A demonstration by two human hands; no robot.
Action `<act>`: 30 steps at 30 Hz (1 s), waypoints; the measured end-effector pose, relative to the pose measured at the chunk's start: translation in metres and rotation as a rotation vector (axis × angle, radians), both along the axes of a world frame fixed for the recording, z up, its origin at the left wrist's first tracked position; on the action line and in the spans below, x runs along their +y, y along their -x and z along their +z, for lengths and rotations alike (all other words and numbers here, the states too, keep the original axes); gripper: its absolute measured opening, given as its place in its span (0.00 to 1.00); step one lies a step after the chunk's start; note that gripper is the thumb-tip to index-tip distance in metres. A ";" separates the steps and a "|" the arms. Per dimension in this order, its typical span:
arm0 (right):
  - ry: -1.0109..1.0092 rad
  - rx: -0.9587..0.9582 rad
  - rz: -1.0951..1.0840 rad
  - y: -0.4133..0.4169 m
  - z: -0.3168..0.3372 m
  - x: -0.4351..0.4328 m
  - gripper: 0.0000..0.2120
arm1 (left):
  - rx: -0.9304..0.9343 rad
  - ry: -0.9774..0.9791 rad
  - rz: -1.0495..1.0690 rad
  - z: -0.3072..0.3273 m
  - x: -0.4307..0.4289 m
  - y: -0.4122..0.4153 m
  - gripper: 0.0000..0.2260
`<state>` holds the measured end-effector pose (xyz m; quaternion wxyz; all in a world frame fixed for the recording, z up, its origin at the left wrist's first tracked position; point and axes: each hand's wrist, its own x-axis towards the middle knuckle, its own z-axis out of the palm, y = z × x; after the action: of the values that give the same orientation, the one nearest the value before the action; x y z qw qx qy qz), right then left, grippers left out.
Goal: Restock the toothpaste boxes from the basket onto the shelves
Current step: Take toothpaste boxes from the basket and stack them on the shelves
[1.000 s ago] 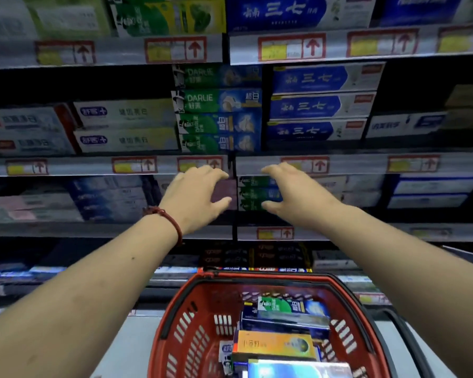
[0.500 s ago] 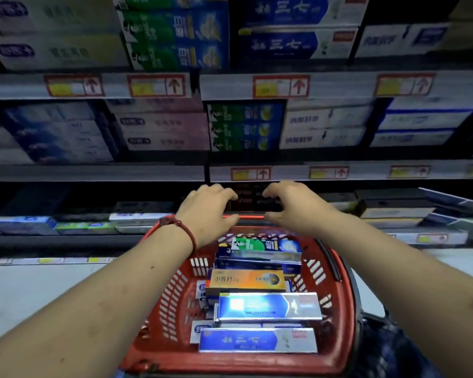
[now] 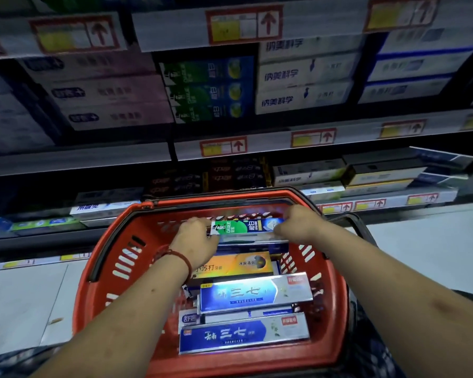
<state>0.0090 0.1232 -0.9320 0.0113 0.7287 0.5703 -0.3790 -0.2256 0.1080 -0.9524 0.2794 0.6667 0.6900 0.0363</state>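
A red basket (image 3: pixel 93 274) stands in front of me with several toothpaste boxes lying flat in it. At its far end lies a green and blue toothpaste box (image 3: pixel 243 226). My left hand (image 3: pixel 194 241) grips the box's left end and my right hand (image 3: pixel 298 223) grips its right end. Nearer to me lie an orange box (image 3: pixel 238 264), a blue box (image 3: pixel 254 294) and another blue box (image 3: pixel 243 335). Matching green boxes (image 3: pixel 208 90) are stacked on the shelf above.
Shelves (image 3: pixel 257 144) of stacked toothpaste boxes fill the upper view, with red-framed price tags along their edges. Dark boxes (image 3: pixel 230 173) sit on the lower shelf just behind the basket. Pale floor (image 3: pixel 19 301) lies to the left and right of the basket.
Both hands dropped from the shelf edge down into the basket and closed on the ends of the green and blue box. My view tilted down toward the basket.
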 end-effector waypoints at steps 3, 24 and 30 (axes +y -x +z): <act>0.017 0.054 -0.045 0.001 -0.003 0.002 0.10 | -0.100 0.036 0.091 -0.005 0.003 0.002 0.17; -0.232 0.618 -0.586 0.029 0.062 -0.008 0.06 | -0.541 -0.076 0.575 0.067 -0.001 0.034 0.14; -0.367 0.653 -0.601 0.058 0.126 -0.001 0.05 | -0.606 -0.235 0.568 0.120 0.008 0.056 0.11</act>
<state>-0.0493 0.1221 -0.8062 -0.4073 0.6941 0.3655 -0.4677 -0.2815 0.1160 -0.8325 0.3705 0.4369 0.7241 0.3841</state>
